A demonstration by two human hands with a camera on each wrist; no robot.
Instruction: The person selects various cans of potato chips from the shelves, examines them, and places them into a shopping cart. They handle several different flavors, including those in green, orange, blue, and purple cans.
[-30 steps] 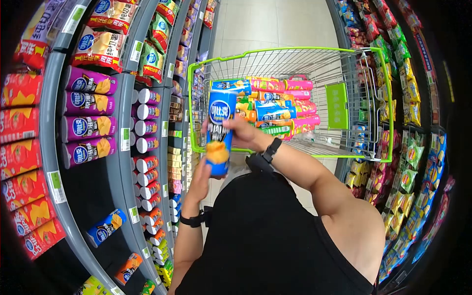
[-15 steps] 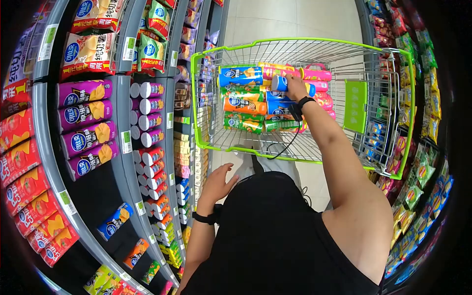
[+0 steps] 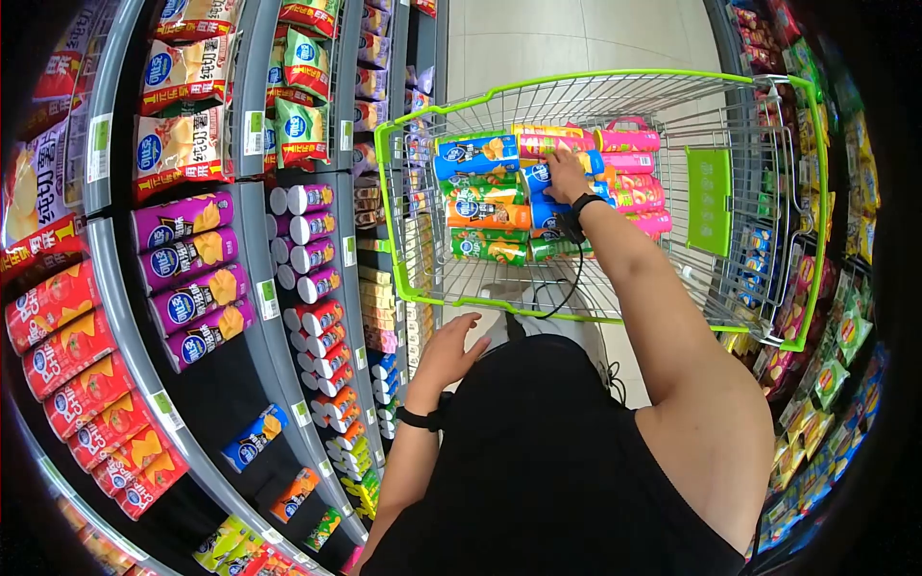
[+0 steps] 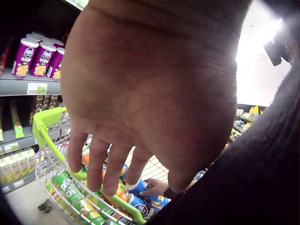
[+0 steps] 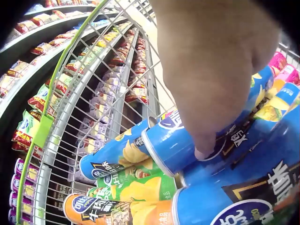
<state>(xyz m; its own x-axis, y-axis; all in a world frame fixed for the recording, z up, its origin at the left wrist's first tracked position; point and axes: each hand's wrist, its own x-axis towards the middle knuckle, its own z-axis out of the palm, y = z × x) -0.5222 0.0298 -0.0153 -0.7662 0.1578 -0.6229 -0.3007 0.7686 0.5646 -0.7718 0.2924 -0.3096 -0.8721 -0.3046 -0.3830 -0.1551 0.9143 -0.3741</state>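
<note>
Inside the cart, my right hand [image 3: 569, 177] grips a blue chip canister [image 3: 537, 178] lying on its side on top of other canisters. The right wrist view shows this same blue canister [image 5: 164, 149] under the hand, thumb against its side, most of the fingers hidden. My left hand [image 3: 449, 350] hangs beside my body, near the cart's handle side, with nothing in it. Its palm and relaxed fingers fill the left wrist view, in front of the cart's green rim [image 4: 56, 147].
Blue, green, orange and pink canisters lie in the green-rimmed shopping cart [image 3: 413, 293]. On the left shelf are purple canisters [image 3: 187, 259], red chip boxes [image 3: 91, 394] and a single blue canister [image 3: 254, 438]. Bagged snacks [image 3: 850, 331] line the right shelf.
The blue canister, held in both hands before my body, has moved forward and right into the cart in my right hand. My left hand has let go of it and dropped back.
</note>
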